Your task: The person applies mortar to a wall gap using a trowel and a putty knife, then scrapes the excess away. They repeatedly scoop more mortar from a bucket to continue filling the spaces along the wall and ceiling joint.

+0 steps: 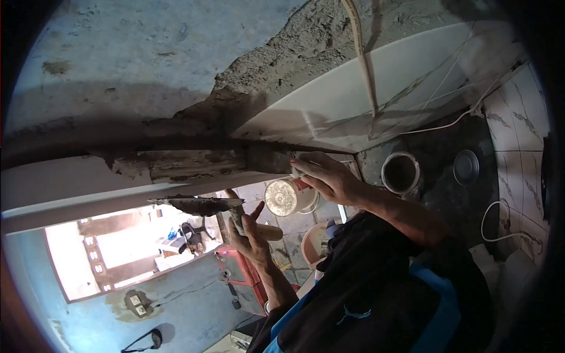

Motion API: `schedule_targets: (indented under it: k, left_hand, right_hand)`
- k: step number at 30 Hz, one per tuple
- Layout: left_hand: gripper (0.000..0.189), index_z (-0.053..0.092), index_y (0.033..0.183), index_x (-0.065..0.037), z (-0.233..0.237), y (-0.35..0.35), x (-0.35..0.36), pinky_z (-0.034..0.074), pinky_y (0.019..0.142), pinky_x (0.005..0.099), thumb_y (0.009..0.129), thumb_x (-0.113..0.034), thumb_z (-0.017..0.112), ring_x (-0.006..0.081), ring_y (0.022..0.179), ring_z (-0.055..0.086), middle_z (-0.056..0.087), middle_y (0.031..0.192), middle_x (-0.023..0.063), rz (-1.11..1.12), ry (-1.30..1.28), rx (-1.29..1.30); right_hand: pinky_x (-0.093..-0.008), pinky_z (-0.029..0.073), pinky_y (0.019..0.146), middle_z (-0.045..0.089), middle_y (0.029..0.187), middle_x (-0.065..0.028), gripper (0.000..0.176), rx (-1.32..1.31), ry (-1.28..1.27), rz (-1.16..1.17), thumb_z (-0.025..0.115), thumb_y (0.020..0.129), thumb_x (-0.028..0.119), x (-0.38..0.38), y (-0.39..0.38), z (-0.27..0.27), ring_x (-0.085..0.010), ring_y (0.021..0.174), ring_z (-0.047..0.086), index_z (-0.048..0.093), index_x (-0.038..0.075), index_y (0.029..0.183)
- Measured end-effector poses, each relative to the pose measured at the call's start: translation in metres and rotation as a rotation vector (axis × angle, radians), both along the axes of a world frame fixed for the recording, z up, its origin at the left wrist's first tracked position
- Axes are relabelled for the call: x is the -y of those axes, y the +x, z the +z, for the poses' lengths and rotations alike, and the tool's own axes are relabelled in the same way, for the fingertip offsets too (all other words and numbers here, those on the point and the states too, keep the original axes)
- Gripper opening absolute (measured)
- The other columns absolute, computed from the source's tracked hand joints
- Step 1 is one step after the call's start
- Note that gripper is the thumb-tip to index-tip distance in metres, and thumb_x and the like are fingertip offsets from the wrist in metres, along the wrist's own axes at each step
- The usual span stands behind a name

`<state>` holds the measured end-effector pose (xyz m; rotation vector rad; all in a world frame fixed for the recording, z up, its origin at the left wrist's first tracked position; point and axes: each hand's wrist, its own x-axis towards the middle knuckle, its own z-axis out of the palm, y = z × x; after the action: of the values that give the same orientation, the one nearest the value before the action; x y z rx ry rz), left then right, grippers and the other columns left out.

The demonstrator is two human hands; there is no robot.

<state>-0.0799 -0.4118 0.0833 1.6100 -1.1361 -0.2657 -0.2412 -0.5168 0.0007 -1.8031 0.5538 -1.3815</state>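
My left hand (250,235) is closed round the pale, round handle of a trowel (235,203). Its blade lies roughly flat, edge-on to me, with dark wet mortar (197,205) on it. My right hand (329,178) reaches to the door-frame edge of the wall and grips a flat dark-grey plastering tool (269,161), whose exact kind is partly hidden. That tool lies against a rough, partly plastered strip (197,165) along the edge. The left hand with the trowel is below this strip in the picture, apart from it.
A white bucket (281,197), a mortar-stained bucket (401,172) and a round lid-like dish (466,167) stand on the floor. A pink basin (315,244) is near my body. A hose (360,53) hangs over the tiled wall (412,76). Beyond the opening is a red frame (244,276).
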Motion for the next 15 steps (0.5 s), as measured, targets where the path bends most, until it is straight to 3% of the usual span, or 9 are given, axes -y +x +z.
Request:
schedule_targets:
  k: [7, 11, 12, 15]
  left_hand:
    - [0.034, 0.049, 0.097, 0.008, 0.0, -0.001, 0.0, 0.037, 0.052, 0.0221, 0.093, -0.026, 0.049, 0.0135, 0.063, 0.057, 0.054, 0.071, 0.0064, -0.003, 0.009, -0.04]
    - [0.035, 0.048, 0.097, 0.008, 0.002, -0.005, 0.001, 0.037, 0.051, 0.0224, 0.093, -0.026, 0.049, 0.0141, 0.063, 0.058, 0.057, 0.072, 0.0101, -0.005, -0.006, -0.02]
    - [0.035, 0.048, 0.098, 0.009, 0.002, -0.005, 0.002, 0.038, 0.051, 0.0227, 0.093, -0.026, 0.049, 0.015, 0.064, 0.059, 0.058, 0.073, 0.0113, -0.003, 0.005, 0.002]
    - [0.036, 0.047, 0.098, 0.009, -0.001, -0.004, 0.003, 0.038, 0.052, 0.0234, 0.093, -0.027, 0.049, 0.0161, 0.066, 0.06, 0.058, 0.074, 0.0123, 0.0, -0.033, -0.032]
  right_hand:
    - [-0.0396, 0.045, 0.091, 0.055, 0.113, -0.0124, 0.049, -0.257, -0.137, -0.023, 0.062, 0.082, 0.01, 0.021, -0.002, -0.024, -0.0275, 0.105, 0.053, 0.047, 0.012, 0.128]
    - [-0.0384, 0.045, 0.093, 0.054, 0.115, -0.0118, 0.048, -0.384, -0.165, -0.005, 0.063, 0.08, 0.012, 0.028, -0.018, -0.05, -0.0267, 0.106, 0.052, 0.049, 0.014, 0.127]
    - [-0.0378, 0.044, 0.087, 0.059, 0.109, -0.0107, 0.045, -0.336, -0.147, -0.028, 0.061, 0.081, 0.008, 0.029, -0.021, -0.052, -0.0275, 0.097, 0.055, 0.052, 0.011, 0.125]
    - [-0.0378, 0.043, 0.093, 0.055, 0.113, -0.0114, 0.046, -0.515, -0.117, 0.028, 0.062, 0.082, 0.012, 0.032, -0.033, -0.066, -0.0265, 0.105, 0.052, 0.05, 0.013, 0.126]
